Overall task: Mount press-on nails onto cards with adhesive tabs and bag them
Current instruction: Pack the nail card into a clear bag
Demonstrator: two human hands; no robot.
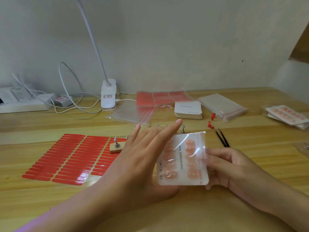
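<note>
Above the table point(167, 206), the bagged card point(183, 159) of nails is held nearly upright, long axis vertical, its print running bottom to top, right hand point(234, 169) gripping its right edge, left hand point(138, 158) flat-fingered against its left.

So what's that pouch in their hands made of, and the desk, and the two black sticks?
The pouch looks like thin clear glossy plastic: light glares off it and the printed card shows through. The desk looks like pale wood, grain visible, possibly laminate. The black sticks taper to fine points, probably coated metal tweezers.
</note>
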